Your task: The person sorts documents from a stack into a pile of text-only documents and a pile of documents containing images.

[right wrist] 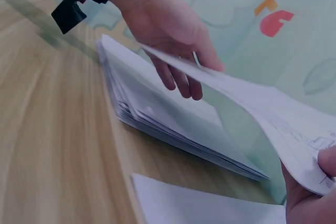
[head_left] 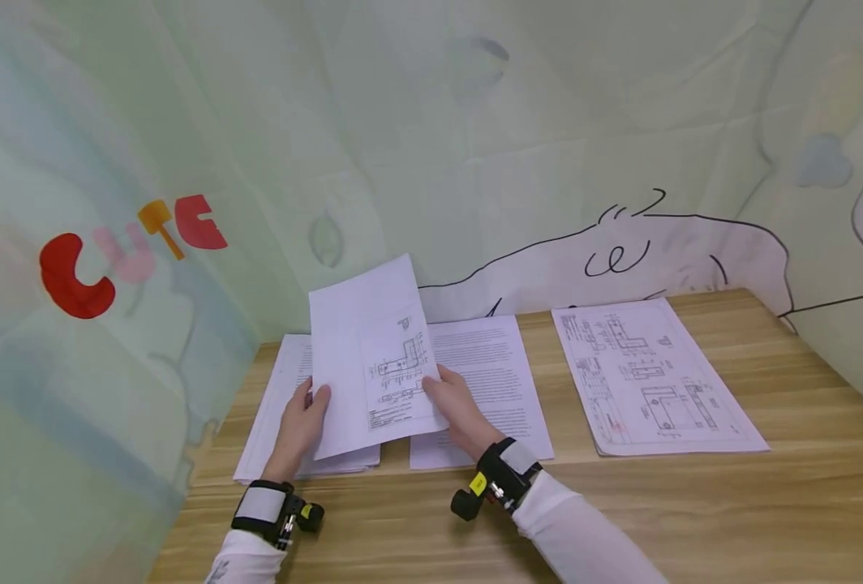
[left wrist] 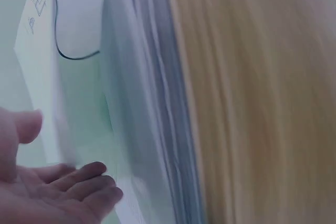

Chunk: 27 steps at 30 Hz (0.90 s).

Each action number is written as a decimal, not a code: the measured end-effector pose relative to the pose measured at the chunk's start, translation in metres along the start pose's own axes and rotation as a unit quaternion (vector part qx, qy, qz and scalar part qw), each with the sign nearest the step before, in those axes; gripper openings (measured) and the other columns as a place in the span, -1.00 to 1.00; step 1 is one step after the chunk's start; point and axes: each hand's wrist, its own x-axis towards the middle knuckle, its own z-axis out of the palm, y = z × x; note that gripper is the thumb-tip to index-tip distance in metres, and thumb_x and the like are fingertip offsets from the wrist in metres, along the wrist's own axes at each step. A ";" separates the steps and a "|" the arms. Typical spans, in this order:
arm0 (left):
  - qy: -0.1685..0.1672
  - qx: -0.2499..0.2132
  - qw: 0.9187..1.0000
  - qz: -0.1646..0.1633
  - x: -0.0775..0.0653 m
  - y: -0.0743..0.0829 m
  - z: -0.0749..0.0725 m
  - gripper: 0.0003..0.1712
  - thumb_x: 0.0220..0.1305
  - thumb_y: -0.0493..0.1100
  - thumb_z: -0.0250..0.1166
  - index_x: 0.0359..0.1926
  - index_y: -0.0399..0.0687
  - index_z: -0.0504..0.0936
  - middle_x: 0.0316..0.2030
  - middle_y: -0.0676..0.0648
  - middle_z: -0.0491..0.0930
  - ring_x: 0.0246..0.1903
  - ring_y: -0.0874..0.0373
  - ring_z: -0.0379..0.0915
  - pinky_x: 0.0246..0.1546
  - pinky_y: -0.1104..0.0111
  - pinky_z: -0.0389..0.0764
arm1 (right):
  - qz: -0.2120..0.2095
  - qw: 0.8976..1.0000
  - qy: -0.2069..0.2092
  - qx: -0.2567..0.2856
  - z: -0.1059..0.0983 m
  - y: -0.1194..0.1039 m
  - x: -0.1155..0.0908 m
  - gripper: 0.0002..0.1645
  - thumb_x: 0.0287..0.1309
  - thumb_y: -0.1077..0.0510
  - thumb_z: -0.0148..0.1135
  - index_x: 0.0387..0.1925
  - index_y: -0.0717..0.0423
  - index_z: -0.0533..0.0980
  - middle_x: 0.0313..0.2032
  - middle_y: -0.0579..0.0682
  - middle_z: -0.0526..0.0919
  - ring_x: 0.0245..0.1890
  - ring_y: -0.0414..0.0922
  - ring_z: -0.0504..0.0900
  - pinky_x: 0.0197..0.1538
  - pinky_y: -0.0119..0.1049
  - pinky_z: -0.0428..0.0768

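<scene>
A raised sheet of paper (head_left: 358, 349) with a technical drawing on its right part is tilted up over the desk between both hands. At its left edge is my left hand (head_left: 302, 422), thumb in front and fingers behind; the left wrist view shows those fingers (left wrist: 86, 190) spread below the sheet. My right hand (head_left: 463, 410) pinches the opposite edge, its thumb on the drawing. Beneath lies a stack of papers (right wrist: 173, 124) on the left, partly hidden by the raised sheet. Close by my right hand are printed text pages (head_left: 493, 365).
Farther right on the wooden desk (head_left: 804, 503) lies a set of drawing sheets (head_left: 650, 381). A printed fabric backdrop (head_left: 417, 162) stands behind the desk and along its left side. Both wrists carry strapped cameras.
</scene>
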 end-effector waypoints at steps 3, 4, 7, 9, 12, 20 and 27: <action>-0.015 -0.105 0.994 -0.009 0.000 0.009 0.007 -0.10 0.31 0.39 -0.16 0.48 0.00 -0.06 0.42 -0.22 0.11 0.39 -0.15 0.09 0.37 -0.03 0.19 | -0.014 1.000 -0.019 0.002 -0.018 -0.007 -0.004 -0.47 0.34 0.06 -0.08 0.32 -0.01 0.28 0.01 0.01 0.61 -0.04 -0.15 0.58 -0.07 -0.37 0.48; -0.025 -0.142 0.990 -0.010 -0.001 0.012 0.010 -0.12 0.31 0.38 -0.14 0.47 0.03 -0.04 0.40 -0.19 0.15 0.37 -0.13 0.13 0.34 -0.02 0.23 | -0.017 1.000 -0.024 0.004 -0.024 -0.009 -0.005 -0.48 0.35 0.06 -0.08 0.32 -0.03 0.29 0.01 0.01 0.61 -0.06 -0.15 0.59 -0.08 -0.37 0.49; -0.056 -0.224 0.973 0.002 -0.006 0.021 0.020 -0.29 0.37 0.26 -0.09 0.43 0.13 0.09 0.31 -0.07 0.30 0.27 0.04 0.27 0.20 0.16 0.41 | -0.025 0.999 -0.038 0.000 -0.041 -0.015 -0.010 -0.51 0.37 0.05 -0.09 0.31 -0.09 0.29 -0.01 0.01 0.62 -0.10 -0.15 0.61 -0.09 -0.36 0.50; -0.068 -0.245 0.967 0.030 -0.010 0.029 0.027 -0.43 0.42 0.14 -0.07 0.38 0.18 0.17 0.23 -0.03 0.40 0.20 0.10 0.36 0.07 0.30 0.49 | -0.032 0.998 -0.044 -0.009 -0.052 -0.017 -0.014 -0.51 0.37 0.05 -0.09 0.30 -0.12 0.29 -0.02 0.02 0.63 -0.11 -0.15 0.62 -0.09 -0.35 0.51; -0.061 -0.227 0.969 0.081 -0.017 0.041 0.040 -0.54 0.45 0.02 -0.09 0.33 0.24 0.24 0.17 0.02 0.47 0.16 0.14 0.44 -0.01 0.33 0.57 | -0.041 0.998 -0.048 -0.025 -0.069 -0.022 -0.020 -0.51 0.35 0.03 -0.04 0.29 -0.15 0.30 -0.02 0.03 0.64 -0.13 -0.15 0.64 -0.10 -0.34 0.55; -0.055 -0.227 0.964 0.129 -0.029 0.074 0.080 -0.60 0.45 -0.04 -0.07 0.27 0.28 0.30 0.15 0.05 0.50 0.14 0.15 0.47 0.10 0.19 0.53 | -0.028 0.997 -0.016 -0.071 -0.113 -0.032 -0.031 -0.44 0.36 -0.04 -0.07 0.35 -0.11 0.18 -0.03 0.04 0.62 -0.18 -0.18 0.64 -0.13 -0.34 0.55; -0.096 -0.193 0.965 0.149 -0.035 0.104 0.113 -0.51 0.47 -0.09 -0.13 0.38 0.14 0.17 0.37 0.03 0.26 0.41 0.12 0.10 0.41 0.08 0.17 | -0.048 0.991 0.007 -0.121 -0.160 -0.033 -0.046 -0.42 0.37 0.09 -0.10 0.38 0.01 0.15 0.04 0.17 0.58 -0.17 -0.14 0.68 -0.15 -0.28 0.64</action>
